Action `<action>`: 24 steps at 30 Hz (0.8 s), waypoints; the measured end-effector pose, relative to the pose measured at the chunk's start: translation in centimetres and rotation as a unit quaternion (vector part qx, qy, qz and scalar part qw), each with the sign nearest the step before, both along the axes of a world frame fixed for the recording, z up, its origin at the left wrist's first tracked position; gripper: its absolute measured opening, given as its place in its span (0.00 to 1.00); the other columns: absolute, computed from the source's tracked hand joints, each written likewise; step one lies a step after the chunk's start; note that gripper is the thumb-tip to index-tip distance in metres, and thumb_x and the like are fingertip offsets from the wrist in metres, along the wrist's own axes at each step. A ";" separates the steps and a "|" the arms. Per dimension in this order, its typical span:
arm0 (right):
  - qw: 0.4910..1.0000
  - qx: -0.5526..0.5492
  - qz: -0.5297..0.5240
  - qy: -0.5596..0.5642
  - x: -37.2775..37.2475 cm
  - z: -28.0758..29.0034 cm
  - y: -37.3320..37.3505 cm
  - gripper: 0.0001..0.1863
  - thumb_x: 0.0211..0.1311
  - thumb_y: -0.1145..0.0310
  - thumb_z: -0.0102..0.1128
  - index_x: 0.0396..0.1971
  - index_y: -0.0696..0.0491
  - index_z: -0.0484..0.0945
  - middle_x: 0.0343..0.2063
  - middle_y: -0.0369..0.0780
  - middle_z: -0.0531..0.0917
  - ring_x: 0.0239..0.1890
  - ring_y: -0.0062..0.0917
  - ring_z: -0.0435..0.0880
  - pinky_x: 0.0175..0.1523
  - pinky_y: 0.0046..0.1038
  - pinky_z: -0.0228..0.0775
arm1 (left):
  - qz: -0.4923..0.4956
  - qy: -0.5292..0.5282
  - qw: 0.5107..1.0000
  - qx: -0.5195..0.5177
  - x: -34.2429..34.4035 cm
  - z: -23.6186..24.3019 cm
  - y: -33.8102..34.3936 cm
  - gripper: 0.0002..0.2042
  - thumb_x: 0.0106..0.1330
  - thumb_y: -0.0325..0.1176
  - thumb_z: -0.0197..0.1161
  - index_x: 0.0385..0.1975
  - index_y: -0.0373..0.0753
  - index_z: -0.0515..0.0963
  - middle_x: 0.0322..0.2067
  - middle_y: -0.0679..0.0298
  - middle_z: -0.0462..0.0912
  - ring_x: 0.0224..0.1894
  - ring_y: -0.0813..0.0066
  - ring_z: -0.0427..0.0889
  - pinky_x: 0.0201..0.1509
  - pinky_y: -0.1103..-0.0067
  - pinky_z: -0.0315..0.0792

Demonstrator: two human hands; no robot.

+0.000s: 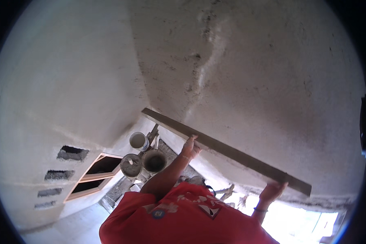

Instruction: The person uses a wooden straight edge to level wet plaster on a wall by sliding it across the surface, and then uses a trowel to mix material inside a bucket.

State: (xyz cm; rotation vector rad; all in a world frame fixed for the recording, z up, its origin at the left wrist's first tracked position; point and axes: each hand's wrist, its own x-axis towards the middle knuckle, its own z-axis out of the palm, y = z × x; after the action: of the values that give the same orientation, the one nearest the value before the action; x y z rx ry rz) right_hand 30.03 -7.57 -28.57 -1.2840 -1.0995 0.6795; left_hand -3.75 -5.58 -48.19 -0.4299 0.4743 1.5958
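Observation:
My left hand [191,147] is closed on a long straight screed bar [232,154], a little left of its middle. My right hand [274,189], slightly blurred, grips the same bar toward its right end. The bar lies slanted along the grey plastered surface [284,93], its left end at the corner where the pale left wall [57,81] meets it. The plaster above the bar has dark rough patches and a whitish streak. I wear a red top with pale smears.
Several buckets [154,162] stand below on the left, by some planks [153,134]. The left wall has several dark recesses [72,153] and a wooden-framed opening [97,166]. A bright opening [301,227] shows at the lower right.

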 end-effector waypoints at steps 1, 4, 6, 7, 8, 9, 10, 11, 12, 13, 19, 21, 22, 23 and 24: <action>0.989 -0.052 -0.005 0.141 1.6 -0.7 0.1 0.20 0.63 0.52 0.47 0.47 0.49 0.67 0.35 0.33 0.71 0.42 0.21 0.69 0.45 0.29 0.64 | -0.003 0.003 1.000 -0.002 -0.5 -1.2 0.2 0.11 0.61 0.32 0.54 0.42 0.39 0.70 0.42 0.60 0.76 0.46 0.64 0.76 0.49 0.66 0.73; 0.959 -0.053 -0.062 0.272 3.5 -1.4 -0.8 0.17 0.62 0.55 0.49 0.46 0.48 0.68 0.30 0.34 0.71 0.38 0.23 0.70 0.44 0.31 0.67 | -0.013 -0.013 1.000 0.001 -1.8 -1.6 0.4 0.11 0.59 0.31 0.56 0.41 0.38 0.70 0.42 0.60 0.76 0.46 0.64 0.76 0.48 0.67 0.73; 0.972 -0.048 -0.057 0.222 5.6 -3.3 -1.0 0.19 0.61 0.54 0.51 0.47 0.49 0.68 0.33 0.37 0.70 0.38 0.26 0.71 0.47 0.35 0.67 | -0.007 0.008 1.000 0.016 -2.5 -2.4 0.3 0.11 0.59 0.30 0.55 0.41 0.38 0.70 0.43 0.59 0.76 0.46 0.64 0.75 0.49 0.66 0.73; 0.976 -0.071 -0.059 0.198 6.4 -3.2 -1.1 0.20 0.61 0.59 0.51 0.50 0.52 0.66 0.37 0.41 0.69 0.40 0.29 0.71 0.50 0.37 0.68 | -0.003 0.028 0.999 0.019 -2.6 -2.9 0.5 0.11 0.59 0.30 0.55 0.41 0.38 0.70 0.43 0.59 0.75 0.46 0.64 0.75 0.49 0.65 0.73; 0.968 -0.081 -0.075 0.227 7.1 -4.2 -1.1 0.21 0.60 0.60 0.52 0.51 0.52 0.65 0.38 0.41 0.69 0.40 0.29 0.71 0.49 0.36 0.70 | 0.004 0.048 0.999 0.022 -2.8 -3.3 0.7 0.11 0.59 0.29 0.55 0.41 0.39 0.70 0.43 0.59 0.75 0.46 0.64 0.75 0.49 0.65 0.72; 0.960 -0.093 -0.089 0.249 8.4 -5.4 -1.1 0.22 0.60 0.61 0.52 0.52 0.52 0.65 0.39 0.42 0.69 0.39 0.29 0.72 0.48 0.34 0.71 | 0.010 0.044 0.999 0.014 -2.8 -3.9 1.1 0.10 0.58 0.29 0.54 0.41 0.39 0.70 0.42 0.59 0.75 0.45 0.64 0.75 0.49 0.65 0.72; 0.987 -0.086 -0.073 0.110 10.0 -7.6 -1.4 0.22 0.60 0.60 0.52 0.53 0.52 0.64 0.39 0.43 0.70 0.39 0.30 0.73 0.47 0.33 0.72 | 0.016 0.037 0.999 0.005 -2.9 -4.5 1.4 0.10 0.58 0.28 0.54 0.40 0.39 0.70 0.42 0.59 0.75 0.44 0.65 0.75 0.48 0.65 0.72; 0.995 -0.071 -0.057 -0.030 11.8 -10.5 -1.6 0.23 0.60 0.59 0.53 0.53 0.52 0.64 0.39 0.43 0.70 0.39 0.30 0.73 0.47 0.33 0.73 | 0.020 0.029 0.999 0.000 -2.9 -5.1 2.2 0.10 0.58 0.28 0.54 0.40 0.40 0.70 0.41 0.60 0.75 0.44 0.65 0.75 0.48 0.65 0.72; 0.984 -0.053 -0.034 -0.169 12.8 -12.0 -1.2 0.24 0.60 0.58 0.53 0.53 0.52 0.64 0.39 0.44 0.71 0.38 0.30 0.74 0.46 0.32 0.74 | 0.034 0.048 0.998 -0.002 -2.9 -6.2 2.7 0.11 0.57 0.30 0.55 0.39 0.39 0.70 0.39 0.61 0.75 0.43 0.65 0.75 0.46 0.64 0.72; 0.991 -0.078 -0.032 -0.105 12.1 -11.9 -0.7 0.24 0.59 0.56 0.53 0.53 0.52 0.65 0.38 0.44 0.72 0.38 0.29 0.75 0.45 0.32 0.74 | 0.043 0.056 0.997 -0.030 -2.9 -7.1 2.9 0.11 0.56 0.32 0.56 0.39 0.39 0.70 0.39 0.61 0.75 0.42 0.65 0.75 0.46 0.64 0.72; 0.960 -0.210 -0.014 0.183 11.0 -11.8 2.0 0.21 0.59 0.49 0.52 0.44 0.50 0.72 0.29 0.39 0.79 0.31 0.26 0.80 0.36 0.28 0.74 | 0.104 0.086 0.989 -0.062 -3.0 -16.5 8.3 0.21 0.57 0.44 0.59 0.47 0.41 0.66 0.45 0.61 0.72 0.47 0.64 0.72 0.49 0.63 0.70; 0.977 -0.185 0.019 0.106 13.6 -14.4 3.7 0.20 0.59 0.51 0.52 0.42 0.52 0.73 0.29 0.39 0.80 0.30 0.26 0.80 0.35 0.26 0.74 | 0.084 0.081 0.990 -0.080 -1.9 -18.3 10.4 0.27 0.58 0.50 0.59 0.52 0.42 0.62 0.50 0.60 0.69 0.50 0.64 0.70 0.52 0.63 0.68; 0.973 -0.190 0.070 0.107 12.6 -15.2 5.2 0.19 0.59 0.52 0.52 0.41 0.53 0.74 0.29 0.39 0.80 0.30 0.26 0.80 0.34 0.25 0.74 | 0.092 0.125 0.985 -0.080 -5.5 -20.9 8.7 0.35 0.57 0.58 0.56 0.59 0.45 0.55 0.57 0.59 0.62 0.56 0.61 0.65 0.56 0.62 0.64; 0.967 -0.204 0.071 0.137 12.7 -15.7 5.9 0.19 0.59 0.53 0.52 0.41 0.53 0.73 0.29 0.39 0.80 0.30 0.26 0.80 0.34 0.25 0.74 | 0.082 0.123 0.982 -0.115 -4.9 -20.8 9.4 0.36 0.57 0.60 0.54 0.60 0.45 0.54 0.58 0.59 0.61 0.58 0.61 0.63 0.58 0.61 0.62; 0.962 -0.212 0.056 0.163 13.7 -16.0 6.2 0.19 0.59 0.54 0.52 0.40 0.54 0.73 0.29 0.39 0.81 0.31 0.26 0.80 0.33 0.24 0.74 | 0.054 0.116 0.981 -0.145 -3.0 -19.3 11.0 0.37 0.57 0.62 0.52 0.61 0.45 0.53 0.60 0.58 0.59 0.59 0.60 0.61 0.59 0.61 0.60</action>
State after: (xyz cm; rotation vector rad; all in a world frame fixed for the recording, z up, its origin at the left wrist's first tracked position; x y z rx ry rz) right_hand 43.69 -1.40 -44.57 -1.4095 -0.7814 1.2161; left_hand -6.80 5.40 -67.51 -0.4965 0.8814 1.6976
